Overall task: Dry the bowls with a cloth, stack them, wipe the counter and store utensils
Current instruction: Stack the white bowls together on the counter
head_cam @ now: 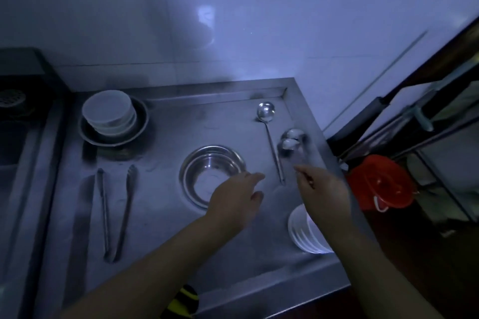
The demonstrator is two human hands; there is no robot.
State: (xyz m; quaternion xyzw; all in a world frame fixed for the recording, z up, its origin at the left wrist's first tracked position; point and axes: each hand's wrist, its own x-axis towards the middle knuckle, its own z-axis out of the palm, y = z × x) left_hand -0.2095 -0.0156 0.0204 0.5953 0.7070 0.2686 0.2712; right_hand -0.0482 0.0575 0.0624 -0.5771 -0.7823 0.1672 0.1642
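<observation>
A steel bowl (207, 176) stands upright in the middle of the steel counter (160, 241). My left hand (236, 199) hovers over its right rim with the fingers stretched out and holds nothing. My right hand (321, 194) reaches toward two blurred spoons (293, 141) near the right edge and seems to pinch their handles. A long ladle (265, 111) lies between my hands. White bowls (108, 111) are stacked on a steel plate (90, 134) at the back left. Tongs (116, 215) lie at the left. No cloth shows on the counter.
A stack of white dishes (305, 233) sits under my right forearm at the counter's right edge. A red bucket (381, 184) stands below on the right, beside a rack. A sink (15, 137) lies at the far left. A yellow-and-black object (181, 300) shows at the bottom.
</observation>
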